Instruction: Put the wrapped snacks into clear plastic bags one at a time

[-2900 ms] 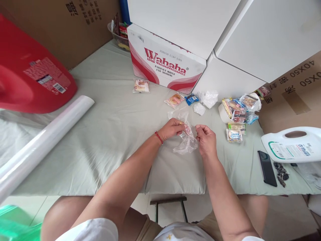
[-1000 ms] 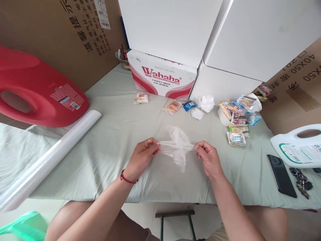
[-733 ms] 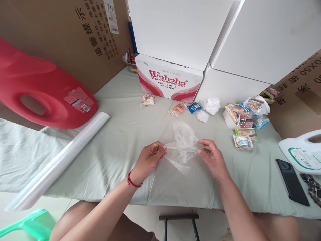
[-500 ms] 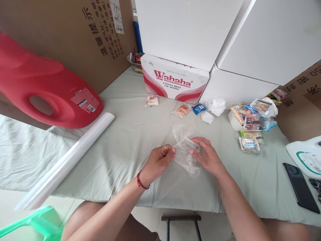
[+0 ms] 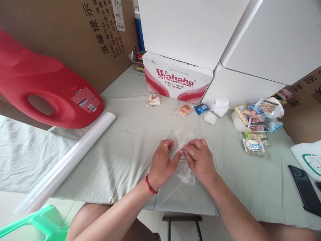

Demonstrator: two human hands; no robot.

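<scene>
A crumpled clear plastic bag (image 5: 186, 171) lies on the cloth-covered table between my two hands, bunched in at its middle. My left hand (image 5: 164, 162), with a ring and a red bracelet, has its fingers closed on the bag's narrow middle from the left. From the right, my right hand (image 5: 200, 160) pinches the same spot, thumb and index finger almost touching the left thumb. The fingertips partly hide the film there. Beyond the hands are a pink-labelled snack packet (image 5: 184, 110), a blue packet (image 5: 201, 108) and crumpled clear plastic (image 5: 219, 106).
On the left, a large red jug (image 5: 60, 90) stands beside a plastic film roll (image 5: 67, 160). A Wahaha carton (image 5: 177, 78) is at the back. To the right are a white bowl (image 5: 239, 124) of wrapped snacks, a phone (image 5: 304, 189) and a white bottle (image 5: 308, 157).
My right hand has moved left and closed on the bag beside my left hand. The bag is bunched tighter. The view has shifted slightly.
</scene>
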